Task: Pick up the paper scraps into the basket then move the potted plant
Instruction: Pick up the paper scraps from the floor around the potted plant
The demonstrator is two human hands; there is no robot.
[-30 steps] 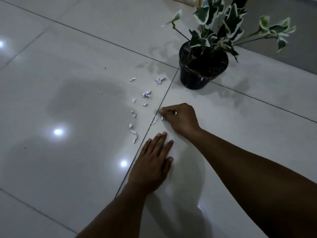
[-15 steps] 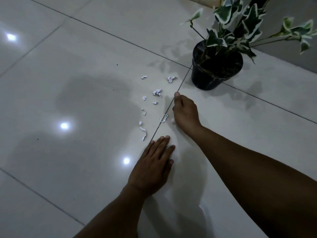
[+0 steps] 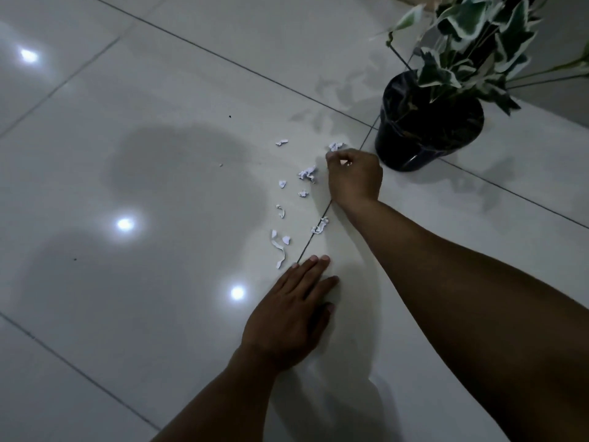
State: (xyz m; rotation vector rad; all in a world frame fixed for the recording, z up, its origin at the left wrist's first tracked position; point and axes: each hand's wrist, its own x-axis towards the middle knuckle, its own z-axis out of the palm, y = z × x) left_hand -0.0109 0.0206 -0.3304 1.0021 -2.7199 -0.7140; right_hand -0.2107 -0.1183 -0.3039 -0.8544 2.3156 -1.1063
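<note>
Several white paper scraps [image 3: 308, 173] lie scattered on the glossy tiled floor [image 3: 159, 186], left of a grout line. My right hand [image 3: 353, 177] reaches over them, fingers curled shut around small white scraps, its fingertips touching the farthest scrap [image 3: 334, 145]. My left hand [image 3: 293, 314] rests flat on the floor, fingers apart, just below a long curled scrap [image 3: 279, 250]. The potted plant [image 3: 428, 122], a black pot with green-and-white leaves, stands right of my right hand. No basket is in view.
Bright ceiling-light reflections [image 3: 125, 223] and my shadow fall on the tiles at the left. A wall base runs behind the plant at the top right.
My right hand has moved away from me, from the scrap near the grout line up to the farthest scrap beside the pot. The left hand has stayed flat in place.
</note>
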